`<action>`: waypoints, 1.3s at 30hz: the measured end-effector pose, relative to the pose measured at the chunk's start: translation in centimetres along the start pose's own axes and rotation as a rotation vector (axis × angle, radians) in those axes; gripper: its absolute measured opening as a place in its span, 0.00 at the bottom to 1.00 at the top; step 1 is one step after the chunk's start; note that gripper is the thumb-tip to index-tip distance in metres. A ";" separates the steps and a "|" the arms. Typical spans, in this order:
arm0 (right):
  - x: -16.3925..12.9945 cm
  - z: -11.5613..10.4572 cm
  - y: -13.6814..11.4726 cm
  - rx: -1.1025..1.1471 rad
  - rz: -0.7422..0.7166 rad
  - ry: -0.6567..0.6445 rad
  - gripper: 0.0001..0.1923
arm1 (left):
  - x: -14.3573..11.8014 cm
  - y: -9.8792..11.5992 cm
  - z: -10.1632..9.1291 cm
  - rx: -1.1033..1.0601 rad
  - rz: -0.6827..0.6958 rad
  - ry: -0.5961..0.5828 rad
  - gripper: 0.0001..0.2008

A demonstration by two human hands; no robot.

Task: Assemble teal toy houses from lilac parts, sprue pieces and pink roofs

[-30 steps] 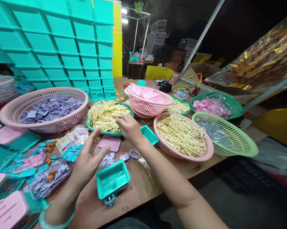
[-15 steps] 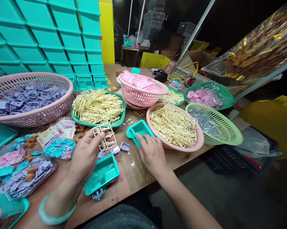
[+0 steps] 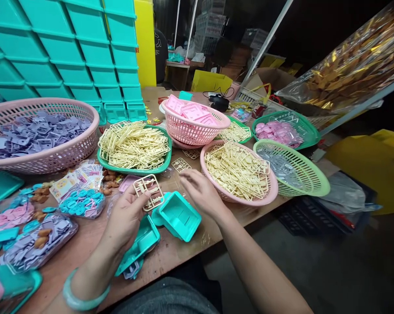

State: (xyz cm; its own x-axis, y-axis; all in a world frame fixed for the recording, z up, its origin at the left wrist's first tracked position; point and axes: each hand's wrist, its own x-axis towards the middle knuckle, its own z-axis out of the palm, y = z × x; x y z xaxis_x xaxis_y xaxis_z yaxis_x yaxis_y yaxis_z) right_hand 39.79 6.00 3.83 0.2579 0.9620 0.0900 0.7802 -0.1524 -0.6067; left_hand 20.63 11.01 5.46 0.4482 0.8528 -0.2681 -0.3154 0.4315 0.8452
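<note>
My left hand (image 3: 126, 216) pinches a cream plastic parts frame (image 3: 153, 205) with small moulded pieces in it. Just below that hand, a teal box (image 3: 139, 244) lies open side up, with a lilac part showing at its near end. Another teal box (image 3: 180, 216) stands beside it, tilted and close to the table edge. My right hand (image 3: 201, 194) is apart from this box, its fingers stretched out and holding nothing. Its fingertips point toward a loose cream parts frame (image 3: 181, 165) on the table, close by the pink basket (image 3: 249, 203).
A green tray (image 3: 134, 170) heaped with cream frames sits ahead. Left of it stand a large pink basket (image 3: 53, 157) of lilac parts and bags of small parts (image 3: 80, 201). Stacked teal boxes (image 3: 62, 48) rise behind. A pale green basket (image 3: 308, 187) stands at right.
My right hand has let go of the teal box, which now sits closer to me, and has moved up toward the loose frame. My left hand has shifted slightly right with its frame.
</note>
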 end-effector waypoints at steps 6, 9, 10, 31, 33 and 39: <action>8.3 3.3 3.5 -0.137 0.232 0.019 0.20 | -0.3 0.8 -0.5 0.031 -0.001 0.018 0.24; 7.4 3.7 3.7 -0.109 0.239 0.032 0.10 | -0.4 1.4 -1.2 0.040 0.009 0.062 0.24; 6.6 3.4 3.4 -0.083 0.225 0.036 0.10 | -0.4 1.5 -1.3 0.041 0.016 0.084 0.24; -2.7 -4.6 2.7 -0.218 -0.025 0.557 0.09 | -1.2 0.7 6.1 -0.299 -0.277 0.111 0.18; -0.8 -6.7 5.4 -0.335 0.094 0.564 0.08 | -1.3 0.5 7.1 -0.308 -0.349 0.080 0.19; 3.9 -9.5 9.9 -0.423 0.300 0.487 0.14 | -1.6 -0.2 8.4 -0.374 -0.440 -0.069 0.23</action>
State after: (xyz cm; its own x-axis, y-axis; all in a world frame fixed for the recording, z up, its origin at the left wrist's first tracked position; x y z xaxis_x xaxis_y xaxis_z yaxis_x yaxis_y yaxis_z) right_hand 53.93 6.04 5.62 0.6449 0.6688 0.3699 0.7643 -0.5651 -0.3107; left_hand 27.01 7.08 9.64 0.6538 0.5536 -0.5158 -0.3555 0.8265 0.4365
